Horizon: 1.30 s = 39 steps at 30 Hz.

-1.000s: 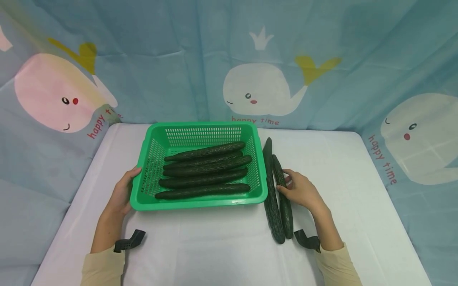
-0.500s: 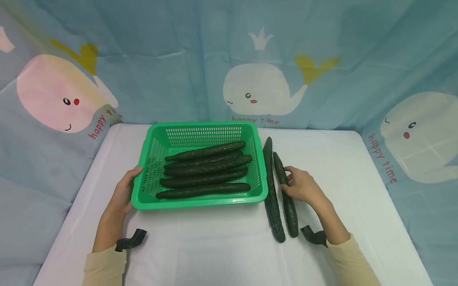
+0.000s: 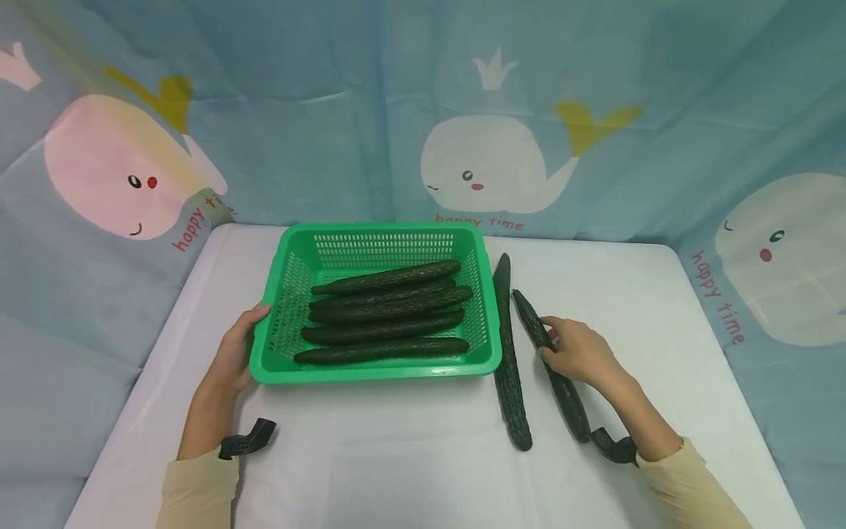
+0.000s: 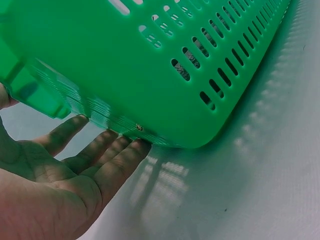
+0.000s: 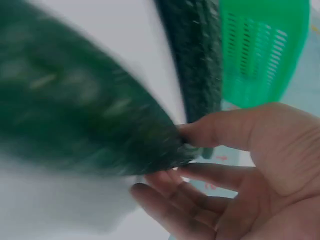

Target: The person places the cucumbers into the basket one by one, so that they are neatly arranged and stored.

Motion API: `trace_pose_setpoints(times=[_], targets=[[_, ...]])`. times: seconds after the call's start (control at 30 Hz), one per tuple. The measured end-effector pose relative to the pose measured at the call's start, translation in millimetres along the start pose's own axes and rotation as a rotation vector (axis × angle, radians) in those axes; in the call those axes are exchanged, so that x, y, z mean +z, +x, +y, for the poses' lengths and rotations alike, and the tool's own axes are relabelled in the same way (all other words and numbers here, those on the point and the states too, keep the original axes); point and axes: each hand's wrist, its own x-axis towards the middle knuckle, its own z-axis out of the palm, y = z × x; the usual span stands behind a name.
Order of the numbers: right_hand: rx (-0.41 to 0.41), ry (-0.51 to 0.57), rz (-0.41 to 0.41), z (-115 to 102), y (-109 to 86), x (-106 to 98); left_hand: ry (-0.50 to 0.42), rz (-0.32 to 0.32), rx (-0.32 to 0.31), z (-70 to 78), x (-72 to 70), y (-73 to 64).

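Observation:
A green plastic basket (image 3: pixel 377 375) holds several dark green cucumbers (image 3: pixel 386 325) lying roughly crosswise. At its left side, my left hand (image 3: pixel 234 349) holds the basket, with the thumb at the rim and fingertips (image 4: pixel 137 145) against the outer wall in the left wrist view. My right hand (image 3: pixel 581 353) pinches a cucumber (image 3: pixel 568 400) between thumb and fingers, right of the basket; the right wrist view shows this cucumber blurred. Another cucumber (image 3: pixel 509 367) lies lengthwise between that one and the basket's right wall.
A white cloth covers the table (image 3: pixel 396 455). Behind it hangs a blue curtain (image 3: pixel 330 147) printed with whales, which also runs along both sides. Each wrist wears a black camera mount (image 3: pixel 247 439).
My right hand has moved right with its cucumber, opening a gap to the other one and swinging the near end rightward. The left hand keeps its place on the basket.

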Motion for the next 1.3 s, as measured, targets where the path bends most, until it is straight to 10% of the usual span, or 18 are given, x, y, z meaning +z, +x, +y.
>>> trace_pose_setpoints(times=[0.37, 1.3], targets=[[-0.032, -0.084, 0.025, 1.3, -9.7, 7.9, 0.006, 0.001, 0.027, -1.5, 3.4, 1.2], [0.019, 0.115, 0.060, 14.3, -33.0, 6.8, -0.006, 0.029, -0.012, 0.6, 3.5, 0.5]])
